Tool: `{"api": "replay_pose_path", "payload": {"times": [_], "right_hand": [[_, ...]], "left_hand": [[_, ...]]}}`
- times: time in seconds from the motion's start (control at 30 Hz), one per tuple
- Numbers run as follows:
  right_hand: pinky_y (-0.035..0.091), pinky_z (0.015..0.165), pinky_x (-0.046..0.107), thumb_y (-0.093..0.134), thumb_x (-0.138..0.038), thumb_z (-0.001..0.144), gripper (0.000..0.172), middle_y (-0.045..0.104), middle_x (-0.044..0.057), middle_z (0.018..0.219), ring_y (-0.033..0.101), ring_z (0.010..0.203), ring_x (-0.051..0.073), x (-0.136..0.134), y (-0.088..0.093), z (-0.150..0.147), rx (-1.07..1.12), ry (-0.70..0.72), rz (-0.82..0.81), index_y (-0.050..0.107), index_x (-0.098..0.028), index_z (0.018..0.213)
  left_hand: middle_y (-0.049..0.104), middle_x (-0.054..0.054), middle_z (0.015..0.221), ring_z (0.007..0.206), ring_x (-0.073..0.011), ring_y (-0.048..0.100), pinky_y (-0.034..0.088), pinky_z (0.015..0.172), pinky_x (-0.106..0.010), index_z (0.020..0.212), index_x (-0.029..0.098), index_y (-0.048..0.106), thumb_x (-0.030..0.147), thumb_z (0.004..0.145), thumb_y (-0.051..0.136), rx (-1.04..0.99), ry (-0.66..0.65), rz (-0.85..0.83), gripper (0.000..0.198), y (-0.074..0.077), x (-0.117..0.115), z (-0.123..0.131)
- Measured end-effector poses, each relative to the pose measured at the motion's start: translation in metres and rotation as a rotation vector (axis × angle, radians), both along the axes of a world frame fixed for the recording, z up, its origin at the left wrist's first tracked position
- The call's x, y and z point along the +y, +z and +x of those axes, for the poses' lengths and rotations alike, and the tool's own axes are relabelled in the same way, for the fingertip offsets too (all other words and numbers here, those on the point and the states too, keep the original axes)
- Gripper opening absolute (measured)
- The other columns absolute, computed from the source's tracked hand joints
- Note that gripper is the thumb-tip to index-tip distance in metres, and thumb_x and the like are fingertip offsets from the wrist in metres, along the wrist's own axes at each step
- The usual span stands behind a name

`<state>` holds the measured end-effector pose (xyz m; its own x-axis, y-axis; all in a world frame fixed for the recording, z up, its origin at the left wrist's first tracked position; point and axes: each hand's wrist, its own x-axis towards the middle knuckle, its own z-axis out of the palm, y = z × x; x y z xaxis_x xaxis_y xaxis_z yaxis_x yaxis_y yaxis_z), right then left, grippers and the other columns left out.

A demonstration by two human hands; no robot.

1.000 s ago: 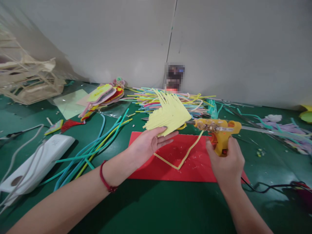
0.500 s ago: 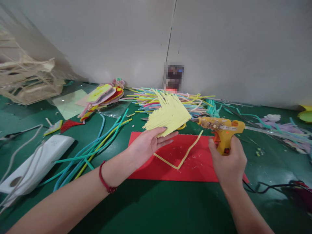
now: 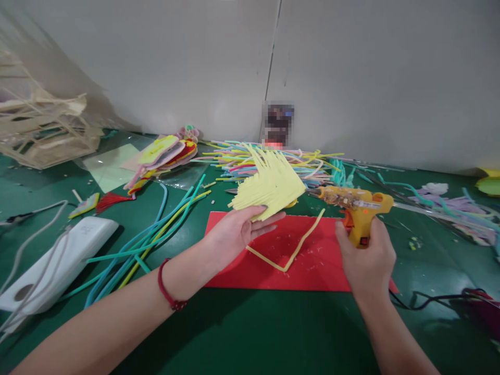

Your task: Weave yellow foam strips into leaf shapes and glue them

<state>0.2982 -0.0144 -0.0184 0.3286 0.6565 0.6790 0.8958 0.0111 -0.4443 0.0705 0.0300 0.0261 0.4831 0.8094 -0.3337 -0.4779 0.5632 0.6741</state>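
Glue gun (image 3: 356, 201) in the right hand (image 3: 370, 262) holds a translucent glue stick (image 3: 410, 208)

Bare Hands, 1 Red Bracelet

The left wrist (image 3: 191, 276) wears 1 dark red bracelet (image 3: 161, 284), a slim, rounded loop like cord. At its lower edge sits a small, darker cluster, beads or knots, too small to tell. The left hand (image 3: 236, 229), the right hand (image 3: 369, 265) and both forearms (image 3: 113, 317) are bare.

This looks like a craft workshop, with a glue gun (image 3: 359, 205) at three o'clock and colourful fuzzy stems (image 3: 231, 165) heaped at twelve.
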Motion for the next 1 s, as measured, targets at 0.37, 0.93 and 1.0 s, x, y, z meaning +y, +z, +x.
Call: {"api": "replay_pose_path", "payload": {"times": [0.37, 0.93, 1.0], "right_hand": [[0.035, 0.053, 0.029, 0.061, -0.041, 0.078, 0.029, 0.038, -0.003, 0.066, 0.039, 0.058, 0.014, -0.001, 0.001, 0.000, 0.041, 0.011, -0.008, 0.040, -0.022, 0.075], [0.033, 0.043, 0.023, 0.063, -0.033, 0.078, 0.029, 0.033, -0.006, 0.063, 0.033, 0.050, 0.008, -0.010, 0.004, -0.018, 0.081, 0.218, -0.002, 0.038, -0.022, 0.071], [0.034, 0.044, 0.024, 0.064, -0.033, 0.078, 0.027, 0.034, -0.006, 0.064, 0.034, 0.051, 0.009, -0.010, 0.004, -0.018, 0.091, 0.233, 0.003, 0.039, -0.022, 0.072]], "left_hand": [[0.060, -0.007, 0.129, 0.108, -0.0225, 0.063, 0.048, 0.096, -0.031, 0.101, 0.016, 0.067, 0.014, 0.084, 0.056, 0.005, 0.013, -0.010, 0.020, -0.002, 0.001, 0.001], [0.067, -0.009, 0.117, 0.098, -0.0244, 0.068, 0.050, 0.093, -0.036, 0.105, 0.017, 0.066, 0.014, 0.087, 0.052, 0.056, 0.174, -0.129, 0.023, -0.017, -0.020, -0.033], [0.067, -0.008, 0.117, 0.096, -0.0240, 0.069, 0.049, 0.094, -0.036, 0.107, 0.017, 0.066, 0.013, 0.087, 0.051, 0.056, 0.178, -0.145, 0.025, -0.016, -0.020, -0.033]]}}
